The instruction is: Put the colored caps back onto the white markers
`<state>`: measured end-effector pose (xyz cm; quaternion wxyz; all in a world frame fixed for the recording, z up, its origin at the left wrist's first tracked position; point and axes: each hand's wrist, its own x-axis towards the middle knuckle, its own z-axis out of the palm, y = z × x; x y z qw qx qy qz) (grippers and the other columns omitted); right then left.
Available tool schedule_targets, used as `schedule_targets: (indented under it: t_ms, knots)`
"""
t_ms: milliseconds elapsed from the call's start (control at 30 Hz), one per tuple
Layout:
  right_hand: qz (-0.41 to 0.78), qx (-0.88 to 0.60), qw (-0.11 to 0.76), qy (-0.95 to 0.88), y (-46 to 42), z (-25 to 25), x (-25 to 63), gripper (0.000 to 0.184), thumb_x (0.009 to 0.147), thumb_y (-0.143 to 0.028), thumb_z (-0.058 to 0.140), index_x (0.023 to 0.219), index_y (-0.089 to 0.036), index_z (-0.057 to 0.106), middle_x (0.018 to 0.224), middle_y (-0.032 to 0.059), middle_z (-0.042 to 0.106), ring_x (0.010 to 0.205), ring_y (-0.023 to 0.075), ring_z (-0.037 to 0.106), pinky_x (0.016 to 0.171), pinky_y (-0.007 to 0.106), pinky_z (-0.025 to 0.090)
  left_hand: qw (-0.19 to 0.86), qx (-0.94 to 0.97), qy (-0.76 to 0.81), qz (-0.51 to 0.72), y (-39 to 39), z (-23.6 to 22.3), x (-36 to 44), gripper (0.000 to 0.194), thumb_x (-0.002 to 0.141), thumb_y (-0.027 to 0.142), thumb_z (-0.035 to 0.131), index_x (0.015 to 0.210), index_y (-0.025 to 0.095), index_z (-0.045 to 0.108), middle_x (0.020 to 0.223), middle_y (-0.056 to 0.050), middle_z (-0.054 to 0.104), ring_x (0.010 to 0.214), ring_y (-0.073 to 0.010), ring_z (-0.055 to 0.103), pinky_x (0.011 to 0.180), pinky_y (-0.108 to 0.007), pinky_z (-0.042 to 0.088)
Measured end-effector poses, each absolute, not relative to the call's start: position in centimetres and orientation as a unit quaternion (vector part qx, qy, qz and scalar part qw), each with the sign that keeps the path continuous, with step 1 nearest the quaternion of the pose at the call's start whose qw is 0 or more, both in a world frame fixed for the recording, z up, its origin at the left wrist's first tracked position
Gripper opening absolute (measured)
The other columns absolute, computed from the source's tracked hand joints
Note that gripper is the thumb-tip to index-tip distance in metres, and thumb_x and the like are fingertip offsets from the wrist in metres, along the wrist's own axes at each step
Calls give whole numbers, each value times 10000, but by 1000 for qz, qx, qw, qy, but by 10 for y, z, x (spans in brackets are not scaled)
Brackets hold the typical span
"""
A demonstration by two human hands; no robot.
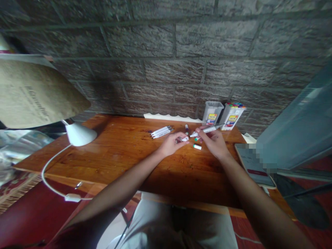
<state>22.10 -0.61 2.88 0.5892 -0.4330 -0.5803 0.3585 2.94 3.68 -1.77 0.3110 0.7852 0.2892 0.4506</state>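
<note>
My left hand [171, 144] is closed in a pinch on a small white marker cap [185, 139], its round end turned toward the right hand. My right hand [212, 140] grips a white marker [207, 130], held nearly level with one end pointing at the cap. A small gap shows between the two. On the table below lie a white cap with a green end [197, 147], another green-ended cap [196, 139] partly hidden by my right hand, and a dark-ended cap [186, 127]. Several white markers [161, 132] lie side by side left of my hands.
A clear plastic case [213, 112] and a second case with colourful markers [232, 117] stand by the wall at the back right. A tablet [254, 166] lies at the right edge of the wooden table [116, 155]. On the left stands a lamp [81, 134] with its cord.
</note>
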Motion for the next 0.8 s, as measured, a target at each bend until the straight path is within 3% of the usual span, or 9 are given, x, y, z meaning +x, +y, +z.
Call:
schedule_targets:
  t_ms: [133, 467, 800]
  knots:
    - [315, -444, 570, -616, -8, 26, 219, 380, 732, -538, 721, 858, -180, 709, 666, 12, 674, 566, 142, 590, 537, 273, 488, 312, 790, 286, 443, 37, -18, 30, 248, 813, 354, 693, 938, 142, 665, 880, -41, 713, 695, -115, 605, 649, -226, 477]
    - [220, -427, 513, -711, -7, 15, 220, 282, 838, -439, 655, 983, -215, 743, 971, 60, 747, 834, 198, 694, 753, 315, 545, 345, 790, 270, 429, 32, -11, 30, 277, 834, 387, 673, 960, 142, 699, 950, -72, 734, 820, -164, 654, 754, -266, 505]
    - [55, -410, 510, -754, -14, 27, 212, 178, 881, -358, 633, 954, -248, 752, 978, 43, 752, 906, 220, 703, 865, 344, 532, 351, 766, 280, 459, 37, -12, 31, 303, 837, 397, 663, 972, 130, 703, 1006, -93, 733, 882, -187, 664, 787, -284, 506]
